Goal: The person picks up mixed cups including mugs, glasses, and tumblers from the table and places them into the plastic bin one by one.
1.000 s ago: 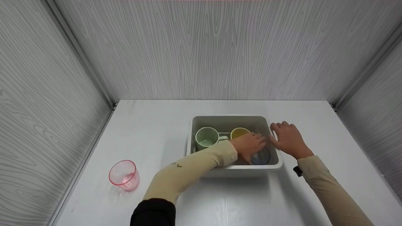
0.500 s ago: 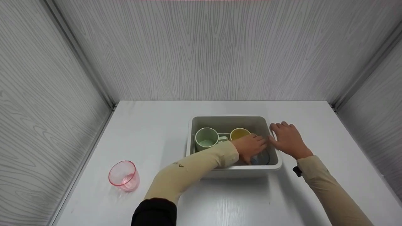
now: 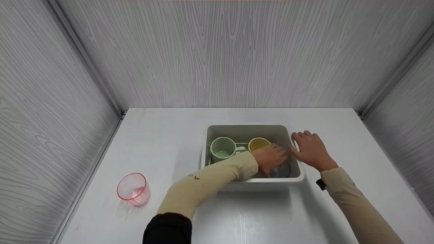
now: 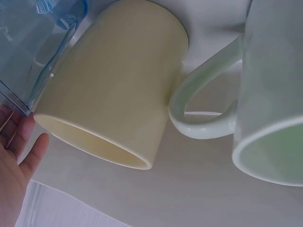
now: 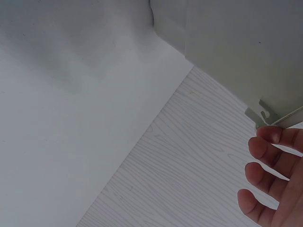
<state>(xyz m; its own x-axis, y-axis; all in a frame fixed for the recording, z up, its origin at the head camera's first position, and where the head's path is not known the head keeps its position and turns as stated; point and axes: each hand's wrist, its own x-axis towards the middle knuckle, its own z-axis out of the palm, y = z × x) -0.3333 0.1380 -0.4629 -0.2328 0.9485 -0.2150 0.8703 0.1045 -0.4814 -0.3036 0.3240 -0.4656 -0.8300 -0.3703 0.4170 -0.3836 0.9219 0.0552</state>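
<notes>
**Left hand at the blue tumbler inside the bin**

Head view: the blue tumbler sits in the bin's near right corner, beside the yellow mug; the green mug is on the bin's left side, the pink tumbler outside, left of it.

Left wrist view: fingers meet the blue tumbler's rim; whether they grip it, I cannot tell.

Right wrist view: the right hand, fingers loosely spread, touches the bin's rim. Bracing there lightly and sparing the yellow mug knocks should work best.

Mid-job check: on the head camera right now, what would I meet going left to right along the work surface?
Pink glass → green mug → yellow mug → right hand.
</notes>
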